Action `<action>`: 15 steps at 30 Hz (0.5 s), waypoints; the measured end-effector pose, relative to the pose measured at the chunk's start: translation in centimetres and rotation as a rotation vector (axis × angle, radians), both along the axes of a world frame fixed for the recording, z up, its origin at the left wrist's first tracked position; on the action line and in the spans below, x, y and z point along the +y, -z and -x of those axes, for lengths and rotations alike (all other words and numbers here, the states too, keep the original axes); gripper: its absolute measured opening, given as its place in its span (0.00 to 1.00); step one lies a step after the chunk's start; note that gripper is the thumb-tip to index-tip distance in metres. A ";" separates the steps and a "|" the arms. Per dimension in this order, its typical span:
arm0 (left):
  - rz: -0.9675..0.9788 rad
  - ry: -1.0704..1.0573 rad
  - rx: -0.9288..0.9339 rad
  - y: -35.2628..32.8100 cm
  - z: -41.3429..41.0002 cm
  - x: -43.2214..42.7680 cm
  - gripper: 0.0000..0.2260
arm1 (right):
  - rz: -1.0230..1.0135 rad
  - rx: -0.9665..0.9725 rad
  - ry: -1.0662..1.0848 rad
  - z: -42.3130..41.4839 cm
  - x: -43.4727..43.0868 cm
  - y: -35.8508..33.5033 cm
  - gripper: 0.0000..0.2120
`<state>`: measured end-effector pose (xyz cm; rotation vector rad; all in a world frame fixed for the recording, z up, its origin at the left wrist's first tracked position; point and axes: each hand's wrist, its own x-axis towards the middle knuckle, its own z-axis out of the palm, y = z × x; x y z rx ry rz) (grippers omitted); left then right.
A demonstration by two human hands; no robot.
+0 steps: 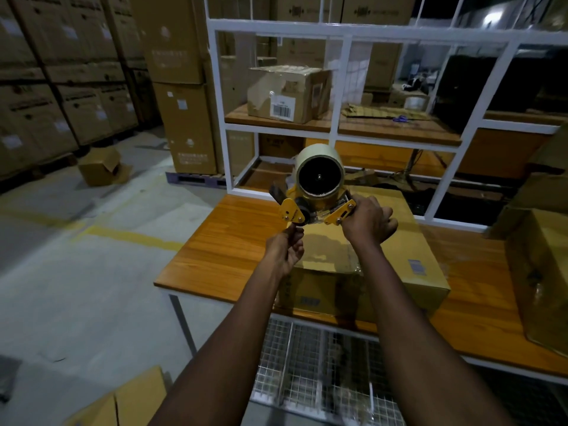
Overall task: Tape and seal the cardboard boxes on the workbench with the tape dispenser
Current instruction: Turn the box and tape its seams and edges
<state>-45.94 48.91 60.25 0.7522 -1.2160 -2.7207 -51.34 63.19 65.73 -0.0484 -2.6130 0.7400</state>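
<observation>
We hold the tape dispenser (318, 195) up in both hands, above the closed cardboard box (405, 241) that lies on the wooden workbench (221, 241). The dispenser is clear of the box's top. Our right hand (368, 224) is wrapped round the handle end, fingers curled tight. Our left hand (284, 249) reaches up from below, thumb and fingertips pinched at the lower edge of the yellow front plate by the roller. We cannot tell whether they have hold of the loose tape end or the plate itself. The pale tape roll (319, 176) faces us, its dark core showing. A second box (541, 272) stands at the bench's right edge. Behind the bench, a white shelf frame (344, 44) carries a labelled carton (289, 93), purple scissors (401, 119) and a spare roll (416, 103). To the left, an opened box (101, 167) lies on the floor.
</observation>
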 end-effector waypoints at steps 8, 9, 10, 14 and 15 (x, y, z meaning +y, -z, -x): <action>0.455 0.012 -0.090 2.6 -3.5 -5.8 0.11 | -0.027 -0.007 -0.007 -0.4 1.4 4.3 0.06; 0.499 0.029 -0.095 2.9 -3.8 -6.1 0.11 | -0.051 -0.013 -0.009 -0.5 1.3 4.7 0.05; 0.548 0.023 -0.096 3.2 -3.8 -6.4 0.11 | -0.071 -0.017 -0.009 -0.5 1.2 5.2 0.05; 0.700 -0.013 -0.090 4.3 -3.6 -6.8 0.13 | -0.074 -0.044 -0.005 -0.7 1.3 6.7 0.05; 0.713 -0.003 -0.092 4.5 -3.5 -6.9 0.12 | -0.085 -0.048 -0.006 -0.7 1.3 7.0 0.04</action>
